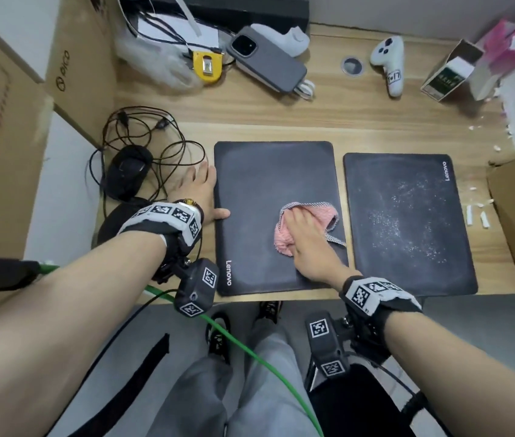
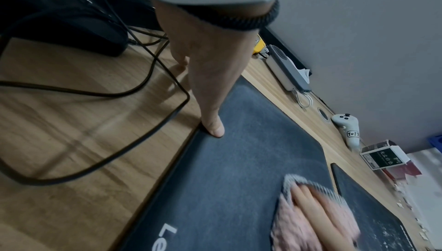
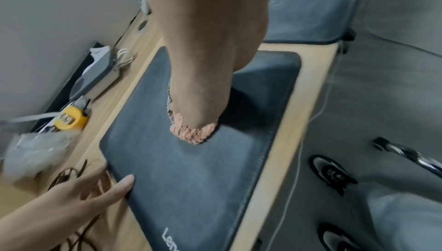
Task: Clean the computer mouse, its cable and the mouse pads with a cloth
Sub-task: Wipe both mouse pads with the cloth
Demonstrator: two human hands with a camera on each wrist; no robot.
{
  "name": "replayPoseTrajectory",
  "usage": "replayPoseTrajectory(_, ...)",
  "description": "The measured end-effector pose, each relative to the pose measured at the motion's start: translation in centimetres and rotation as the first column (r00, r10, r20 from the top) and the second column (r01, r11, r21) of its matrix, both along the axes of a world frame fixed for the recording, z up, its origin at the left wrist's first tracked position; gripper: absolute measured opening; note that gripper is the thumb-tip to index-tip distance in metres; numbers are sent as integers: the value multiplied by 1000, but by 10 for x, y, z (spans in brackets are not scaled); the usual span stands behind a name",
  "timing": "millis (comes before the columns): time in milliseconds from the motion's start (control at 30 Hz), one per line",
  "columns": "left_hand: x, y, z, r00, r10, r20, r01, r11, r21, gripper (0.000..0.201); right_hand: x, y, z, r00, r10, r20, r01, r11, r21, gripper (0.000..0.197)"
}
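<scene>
Two dark Lenovo mouse pads lie side by side on the wooden desk. My right hand (image 1: 308, 234) presses a pink cloth (image 1: 324, 214) flat onto the left pad (image 1: 265, 178), right of its middle, fingers laid over the cloth (image 2: 287, 226). My left hand (image 1: 198, 190) rests flat on the desk at that pad's left edge, with the thumb (image 2: 215, 128) on the pad's rim. The right pad (image 1: 407, 222) is speckled with white dust. The black mouse (image 1: 128, 171) and its tangled black cable (image 1: 155, 134) lie left of my left hand.
Along the back stand a grey phone (image 1: 269, 63), a yellow tape measure (image 1: 207, 66), a white controller (image 1: 390, 63) and a small open box (image 1: 448, 77). Cardboard boxes (image 1: 82, 74) flank both sides. White scraps (image 1: 477, 214) lie right of the dusty pad.
</scene>
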State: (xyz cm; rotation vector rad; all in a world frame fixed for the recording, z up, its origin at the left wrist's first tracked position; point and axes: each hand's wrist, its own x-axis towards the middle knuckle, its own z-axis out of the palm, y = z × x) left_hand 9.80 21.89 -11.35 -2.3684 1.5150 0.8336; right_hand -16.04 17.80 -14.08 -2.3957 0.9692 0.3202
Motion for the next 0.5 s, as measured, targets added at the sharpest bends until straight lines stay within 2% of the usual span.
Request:
replayPoseTrajectory(167, 4, 1, -6, 999, -27, -29, 26, 999, -35, 107, 76, -32, 6, 956, 291, 33, -291, 957, 6, 76)
replayPoseTrajectory(267, 7, 3, -7, 998, -48, -33, 46, 997, -58, 110, 124, -45, 9, 912, 407, 56, -408, 913, -1, 75)
replayPoseTrajectory(400, 10, 1, -3, 999, -18, -31, 16, 998, -53, 118, 139, -64, 4, 874, 476, 102, -478, 878, 1, 78)
replayPoseTrajectory(500, 10, -1, -5, 997, 42, -60, -45, 998, -40, 126, 144, -77, 7, 886, 448, 118, -453, 892, 10, 77)
